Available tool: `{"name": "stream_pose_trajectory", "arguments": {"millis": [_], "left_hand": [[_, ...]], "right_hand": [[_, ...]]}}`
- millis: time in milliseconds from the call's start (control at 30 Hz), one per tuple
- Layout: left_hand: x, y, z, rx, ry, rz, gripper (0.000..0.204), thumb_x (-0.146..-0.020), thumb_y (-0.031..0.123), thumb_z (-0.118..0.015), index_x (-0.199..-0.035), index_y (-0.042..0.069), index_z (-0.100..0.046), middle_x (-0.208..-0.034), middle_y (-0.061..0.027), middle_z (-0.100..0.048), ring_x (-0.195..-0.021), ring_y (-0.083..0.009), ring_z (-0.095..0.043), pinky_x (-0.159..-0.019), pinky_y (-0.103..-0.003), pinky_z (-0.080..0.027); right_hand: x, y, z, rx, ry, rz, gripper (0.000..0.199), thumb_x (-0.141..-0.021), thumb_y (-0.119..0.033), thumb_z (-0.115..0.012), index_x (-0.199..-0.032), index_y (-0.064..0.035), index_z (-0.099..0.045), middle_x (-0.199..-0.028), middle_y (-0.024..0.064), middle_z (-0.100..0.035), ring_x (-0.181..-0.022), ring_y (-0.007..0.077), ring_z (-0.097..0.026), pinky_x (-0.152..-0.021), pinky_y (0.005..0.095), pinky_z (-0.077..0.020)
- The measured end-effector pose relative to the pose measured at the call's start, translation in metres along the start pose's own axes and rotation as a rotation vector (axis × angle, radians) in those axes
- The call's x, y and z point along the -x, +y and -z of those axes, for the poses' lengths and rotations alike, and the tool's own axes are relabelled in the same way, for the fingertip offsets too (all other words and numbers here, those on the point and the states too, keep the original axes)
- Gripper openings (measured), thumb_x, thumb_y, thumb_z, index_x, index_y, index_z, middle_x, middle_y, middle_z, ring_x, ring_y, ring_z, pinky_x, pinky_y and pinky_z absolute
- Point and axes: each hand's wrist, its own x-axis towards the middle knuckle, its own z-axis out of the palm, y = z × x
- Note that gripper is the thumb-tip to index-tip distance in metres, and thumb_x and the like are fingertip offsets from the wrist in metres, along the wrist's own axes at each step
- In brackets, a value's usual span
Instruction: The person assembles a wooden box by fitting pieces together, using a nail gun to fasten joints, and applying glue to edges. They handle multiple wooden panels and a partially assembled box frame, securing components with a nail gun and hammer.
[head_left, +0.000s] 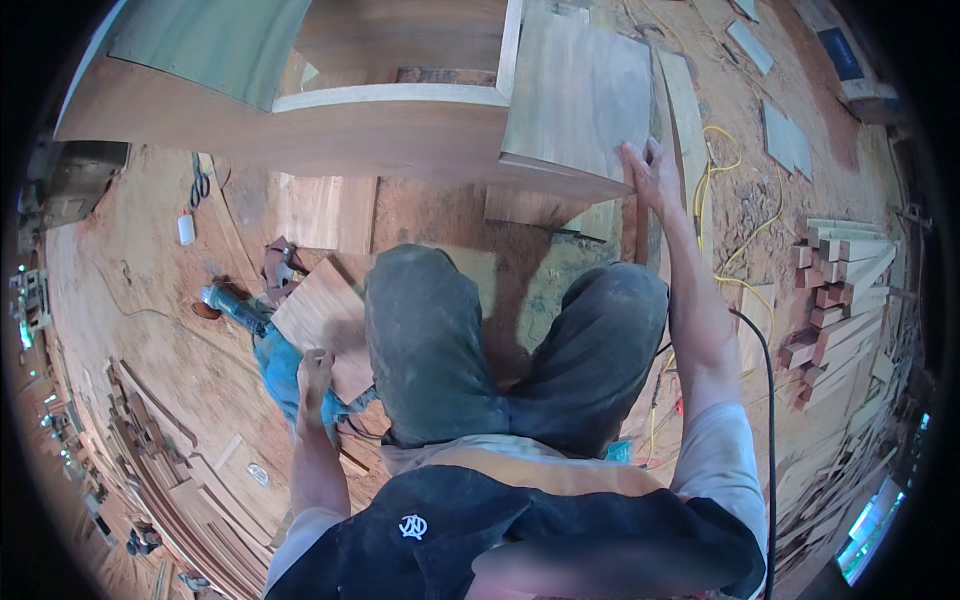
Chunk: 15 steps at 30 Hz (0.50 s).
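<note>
My right hand [655, 178] grips the near right corner of a flat wooden panel [578, 85], which lies against a large wooden cabinet frame [390, 130]. My left hand [316, 370] is closed at the lower left edge of a squarish wooden board [325, 310]. Whether its fingers pinch that board or something small is hidden. The board lies tilted beside my left knee, partly over a blue cloth [275, 365]. A blue-green power tool [238, 305] lies just left of the board.
Scissors [200, 182] and a small white bottle [186, 228] lie on the dirt floor at left. Long wood strips [165, 460] are piled lower left; stacked timber [840, 290] stands at right. A yellow cord [703, 190] and a black cable [768, 400] run along my right side.
</note>
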Motion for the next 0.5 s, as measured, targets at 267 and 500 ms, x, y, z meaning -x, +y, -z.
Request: {"name": "stream_pose_trajectory", "arguments": {"millis": [267,500], "left_hand": [[0.008,-0.016,-0.023,0.326,-0.224,0.312,0.03,-0.099,0.02,-0.073,-0.116,-0.004,-0.069,-0.085,-0.0076,-0.073,-0.066,-0.0153,-0.065,-0.058,-0.032,-0.053],[-0.036,0.066,-0.016,0.437,-0.299,-0.284,0.038,-0.101,0.02,-0.069,-0.131,-0.001,-0.058,-0.089,-0.0115,-0.073,-0.08,-0.0143,-0.067,-0.065,-0.031,-0.053]], "right_hand": [[0.005,-0.035,0.021,0.049,-0.069,-0.026,0.051,-0.096,-0.046,-0.072,-0.121,-0.0017,-0.072,-0.105,0.0245,-0.072,-0.106,0.0395,-0.067,-0.095,0.0461,-0.0509],[0.022,-0.019,0.006,0.207,0.147,0.037,0.069,-0.097,-0.049,-0.072,-0.14,0.0044,-0.064,-0.121,0.0232,-0.07,-0.112,0.0388,-0.068,-0.099,0.0457,-0.0526]]}}
